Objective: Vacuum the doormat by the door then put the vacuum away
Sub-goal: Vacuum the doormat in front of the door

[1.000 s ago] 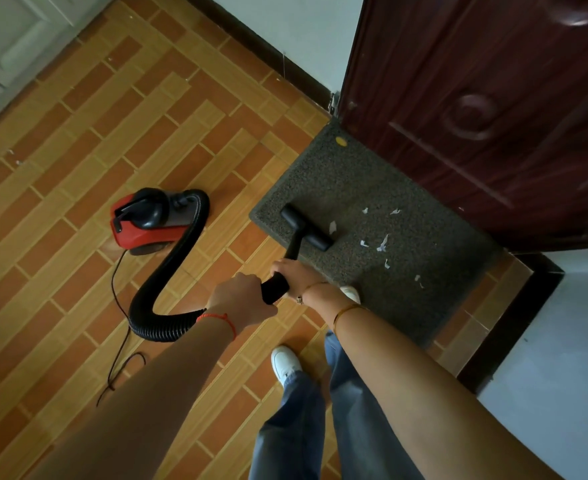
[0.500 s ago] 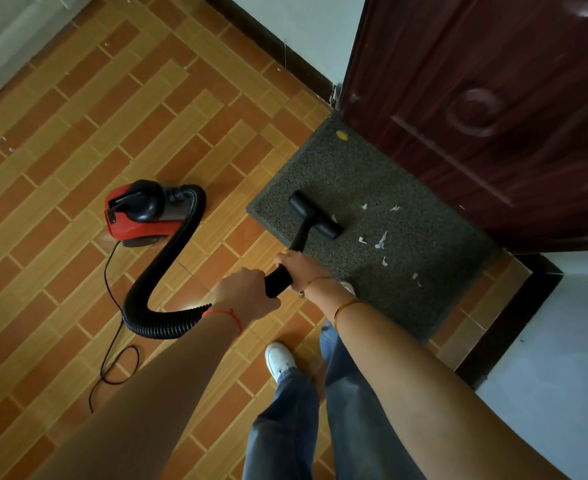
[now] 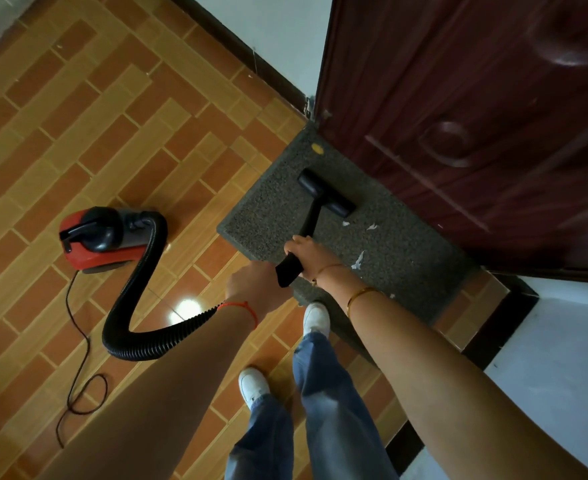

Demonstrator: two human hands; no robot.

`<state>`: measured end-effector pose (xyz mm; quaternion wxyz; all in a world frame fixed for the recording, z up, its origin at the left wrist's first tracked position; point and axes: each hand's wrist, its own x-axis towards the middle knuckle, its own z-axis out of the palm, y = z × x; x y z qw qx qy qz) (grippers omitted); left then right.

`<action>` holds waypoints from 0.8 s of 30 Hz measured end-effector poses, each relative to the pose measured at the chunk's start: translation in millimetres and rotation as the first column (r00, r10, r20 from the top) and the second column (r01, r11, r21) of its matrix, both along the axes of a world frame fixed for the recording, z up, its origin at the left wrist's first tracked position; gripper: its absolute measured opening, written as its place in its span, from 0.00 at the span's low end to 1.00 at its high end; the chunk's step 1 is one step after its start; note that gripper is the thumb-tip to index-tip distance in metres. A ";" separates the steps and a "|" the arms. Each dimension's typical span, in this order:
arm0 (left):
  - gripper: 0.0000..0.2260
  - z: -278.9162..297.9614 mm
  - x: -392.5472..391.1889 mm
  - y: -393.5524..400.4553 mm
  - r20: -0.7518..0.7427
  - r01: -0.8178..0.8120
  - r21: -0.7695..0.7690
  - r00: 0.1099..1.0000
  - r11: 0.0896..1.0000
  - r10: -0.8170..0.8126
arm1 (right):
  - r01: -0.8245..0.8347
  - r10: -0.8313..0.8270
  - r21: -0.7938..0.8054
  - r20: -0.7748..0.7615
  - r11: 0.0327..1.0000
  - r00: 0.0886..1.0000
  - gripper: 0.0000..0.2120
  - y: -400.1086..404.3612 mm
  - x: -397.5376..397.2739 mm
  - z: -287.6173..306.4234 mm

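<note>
Both arms reach out: right hand (image 3: 308,252) and left hand (image 3: 254,284) each grip closed round the rigid black wand (image 3: 311,220), its flat nozzle (image 3: 327,197) on the coarse grey doormat (image 3: 407,258) (paper scraps (image 3: 358,261) nearby); ribbed hose (image 3: 136,299) curls to the red vacuum (image 3: 100,239).

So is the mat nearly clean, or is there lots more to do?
Not nearly. Done: the vacuum is out, by the mat. In hand: both hands, left and right, grip the wand, with the nozzle on the mat near the door. Left: white scraps lie on the mat, one yellow bit too, and the vacuum isn't put away.
</note>
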<state>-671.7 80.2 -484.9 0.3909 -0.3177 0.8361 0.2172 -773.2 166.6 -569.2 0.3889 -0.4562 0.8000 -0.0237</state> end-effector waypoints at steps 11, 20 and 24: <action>0.06 -1.8 -102.5 5.3 -0.035 -0.031 0.042 0.999 0.999 0.032 | 0.003 -0.003 0.020 0.006 1.000 1.000 0.09 3.9 -106.8 -5.8; 0.08 4.5 -84.0 2.9 -0.053 0.002 0.022 0.999 1.000 -0.001 | 0.008 -0.009 0.009 0.019 1.000 1.000 0.09 3.2 -86.0 2.2; 0.08 10.8 -50.6 -0.6 -0.037 0.005 0.013 0.999 1.000 -0.004 | -0.003 0.003 0.012 0.012 1.000 1.000 0.08 -1.0 -48.6 8.9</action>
